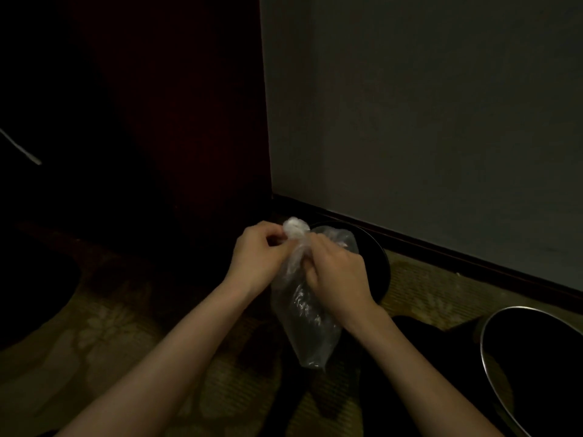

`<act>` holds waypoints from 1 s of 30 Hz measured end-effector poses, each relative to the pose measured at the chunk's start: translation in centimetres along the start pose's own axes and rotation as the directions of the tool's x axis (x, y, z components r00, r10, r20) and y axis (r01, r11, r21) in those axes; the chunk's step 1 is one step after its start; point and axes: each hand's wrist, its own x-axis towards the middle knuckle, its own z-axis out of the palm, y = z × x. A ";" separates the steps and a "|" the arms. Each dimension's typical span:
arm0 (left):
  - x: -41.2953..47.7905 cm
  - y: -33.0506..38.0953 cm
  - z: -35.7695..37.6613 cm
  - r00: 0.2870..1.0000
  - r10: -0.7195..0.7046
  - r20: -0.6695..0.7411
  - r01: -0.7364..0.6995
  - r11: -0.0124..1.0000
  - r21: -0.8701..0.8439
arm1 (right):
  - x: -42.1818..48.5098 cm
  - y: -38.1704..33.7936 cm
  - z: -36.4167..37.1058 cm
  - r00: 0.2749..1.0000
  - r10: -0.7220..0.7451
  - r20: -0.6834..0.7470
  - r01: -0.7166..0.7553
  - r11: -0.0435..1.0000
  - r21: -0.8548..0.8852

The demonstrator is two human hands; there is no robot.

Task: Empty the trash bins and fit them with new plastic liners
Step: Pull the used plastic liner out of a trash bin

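Clear plastic liner (304,313) gripped by both hands over dark bin (377,257); left hand (257,250) pinches bunched top, right hand (337,272) curled round it.

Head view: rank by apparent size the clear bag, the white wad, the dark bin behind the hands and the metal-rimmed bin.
1. metal-rimmed bin, though nearest the camera and cropped.
2-3. dark bin and clear bag: unsure, the bin is partly hidden.
4. white wad.

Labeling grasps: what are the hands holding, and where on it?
A clear plastic bag: left hand pinches its bunched white top end, right hand clutches the neck just below.
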 end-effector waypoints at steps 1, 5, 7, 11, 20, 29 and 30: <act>0.0 -0.1 0.2 0.999 0.026 -0.045 -0.024 0.999 0.041 | -0.1 0.0 0.1 1.000 -0.005 0.000 0.005 1.000 -0.021; 0.1 -0.3 1.1 0.980 0.140 -0.143 -0.124 0.985 0.117 | -0.5 0.2 0.6 0.999 -0.043 0.005 0.043 0.997 -0.069; 0.2 -0.5 1.4 0.974 0.182 -0.137 -0.166 0.978 0.124 | -0.7 0.3 0.8 0.998 -0.058 -0.003 0.058 0.995 -0.086; 0.5 -1.0 1.8 0.993 0.100 -0.069 -0.098 0.994 0.039 | -1.1 0.7 1.1 0.991 -0.096 -0.088 0.080 0.982 -0.173; 0.8 -1.6 2.8 0.979 -0.120 -0.167 0.093 0.982 -0.164 | -1.8 0.4 1.6 0.985 -0.127 -0.115 0.104 0.977 -0.188; 1.6 -0.5 3.0 0.972 0.098 -0.215 -0.141 0.970 -0.198 | 0.7 -0.4 0.0 0.978 0.203 0.037 -0.205 0.926 0.318; 1.6 -0.4 3.1 0.973 0.123 -0.196 -0.161 0.969 -0.189 | 1.2 -0.4 -0.2 0.968 0.244 0.053 -0.247 0.897 0.367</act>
